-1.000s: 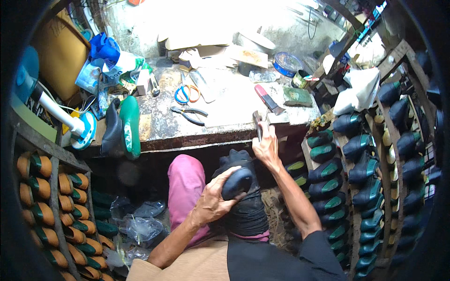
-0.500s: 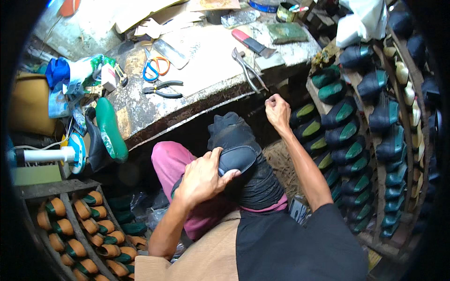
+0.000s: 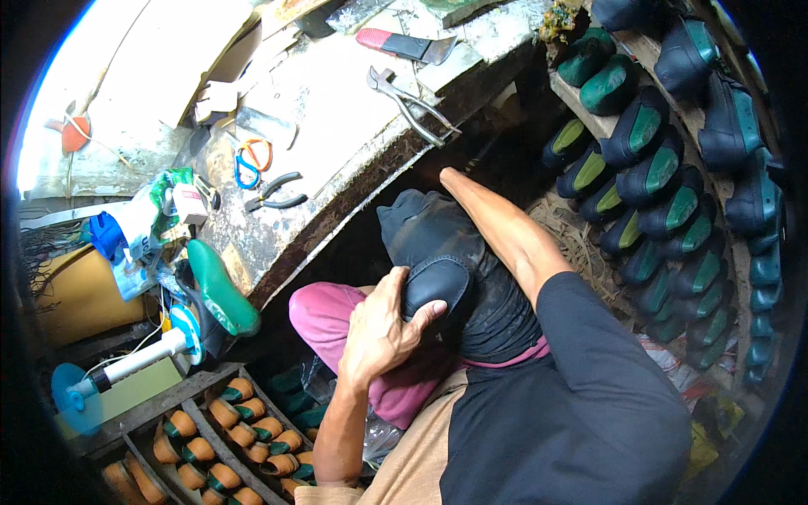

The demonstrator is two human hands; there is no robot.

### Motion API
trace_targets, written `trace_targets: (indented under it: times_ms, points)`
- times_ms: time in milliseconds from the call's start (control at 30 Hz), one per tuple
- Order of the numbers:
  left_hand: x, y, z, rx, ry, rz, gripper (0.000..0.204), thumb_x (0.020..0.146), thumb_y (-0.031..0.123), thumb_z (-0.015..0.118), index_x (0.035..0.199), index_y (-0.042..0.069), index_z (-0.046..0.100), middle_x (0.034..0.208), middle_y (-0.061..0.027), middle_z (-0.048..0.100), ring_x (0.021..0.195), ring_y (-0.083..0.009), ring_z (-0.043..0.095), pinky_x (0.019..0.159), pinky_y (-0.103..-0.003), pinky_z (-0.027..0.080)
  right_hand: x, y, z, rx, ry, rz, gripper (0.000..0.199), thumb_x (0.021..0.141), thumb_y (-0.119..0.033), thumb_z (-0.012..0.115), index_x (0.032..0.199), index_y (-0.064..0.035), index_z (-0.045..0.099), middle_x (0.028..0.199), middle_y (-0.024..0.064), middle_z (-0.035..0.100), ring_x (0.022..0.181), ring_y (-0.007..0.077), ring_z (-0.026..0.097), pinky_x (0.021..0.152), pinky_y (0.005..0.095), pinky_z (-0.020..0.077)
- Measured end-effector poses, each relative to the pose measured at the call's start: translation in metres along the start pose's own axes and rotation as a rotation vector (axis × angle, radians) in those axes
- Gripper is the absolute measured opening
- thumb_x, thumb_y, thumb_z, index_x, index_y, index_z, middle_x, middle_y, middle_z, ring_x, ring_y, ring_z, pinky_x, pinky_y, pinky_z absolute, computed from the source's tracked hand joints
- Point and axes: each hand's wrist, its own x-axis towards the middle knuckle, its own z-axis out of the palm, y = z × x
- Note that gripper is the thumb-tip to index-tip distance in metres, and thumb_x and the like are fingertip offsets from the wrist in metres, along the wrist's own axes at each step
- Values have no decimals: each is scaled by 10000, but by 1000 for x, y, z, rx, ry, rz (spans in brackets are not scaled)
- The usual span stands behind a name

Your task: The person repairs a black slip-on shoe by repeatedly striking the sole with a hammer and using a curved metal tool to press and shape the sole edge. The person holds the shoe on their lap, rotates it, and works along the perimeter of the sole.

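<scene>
A black shoe (image 3: 436,284) rests on my right thigh, over a dark cloth wrap (image 3: 502,313). My left hand (image 3: 385,324) is closed round its near left side, the thumb lying across the rounded end. My right forearm (image 3: 509,227) stretches forward to the dark gap below the workbench edge. There the hand goes out of sight, so its fingers and anything in them are hidden. Nearest to it on the bench lie pincers (image 3: 408,103) with their handles over the edge.
On the workbench (image 3: 337,126) lie a red-handled knife (image 3: 404,44), orange-and-blue scissors (image 3: 251,163) and black pliers (image 3: 276,192). A green shoe last (image 3: 220,286) leans at its left end. Racks hold tan shoes (image 3: 198,450) at lower left and dark shoes (image 3: 661,160) at right.
My right hand has moved from beside the bench edge into the dark space beneath it. My left hand keeps its hold on the shoe. The view has turned and shifted.
</scene>
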Motion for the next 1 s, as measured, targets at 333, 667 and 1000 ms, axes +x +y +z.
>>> trace_targets:
  times_ms: [333,667,1000]
  points:
    - [17,-58,15,-472,-302,-141,1289,814,728,899,1603,-194,465,1539,-393,623,1455,-421,637,1227,-449,495,-350,-41,-226,403,243,145,536,1082,-508,747,954,5,663,757,40,589,759,150,598,680,405,475]
    - [-2,-19,41,-245,-143,-113,1012,813,708,892,1474,-18,648,1276,-317,785,1212,-456,772,1069,-524,587,-399,-192,-429,512,-276,-81,535,1216,-486,541,980,-38,713,600,-57,482,489,42,389,452,258,289]
    - [-13,-27,48,-235,-73,-109,960,821,700,896,1435,-5,677,1323,-277,786,1242,-430,765,1066,-511,585,-398,-233,-411,270,-370,-45,688,1143,-625,594,867,-3,697,656,-5,531,610,118,499,571,352,419]
